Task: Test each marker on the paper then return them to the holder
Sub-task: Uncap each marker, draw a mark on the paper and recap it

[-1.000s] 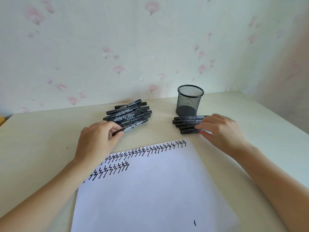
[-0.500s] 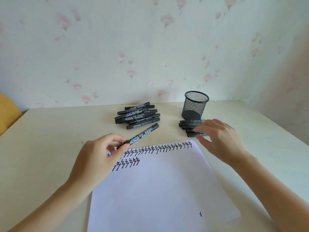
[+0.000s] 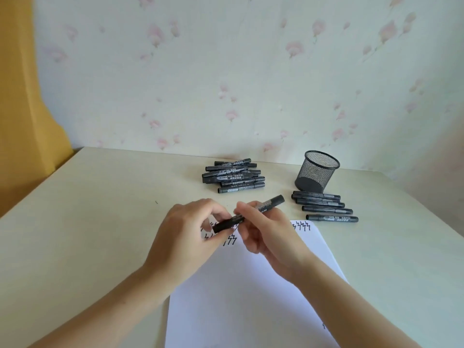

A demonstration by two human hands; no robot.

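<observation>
Black marker point(image 3: 248, 214) being held above top edge of paper point(image 3: 251, 297), pinched by left hand point(image 3: 190, 229) at lower end, by right hand point(image 3: 266, 229) mid-barrel. Mesh holder point(image 3: 316, 172) standing beyond paper, right; marker pile point(image 3: 233, 175) lying beyond, left.

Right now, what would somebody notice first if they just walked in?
Probably the left hand and right hand gripping one black marker pen above the white paper sheet. Behind lie a heap of black markers and an empty black mesh holder.
</observation>
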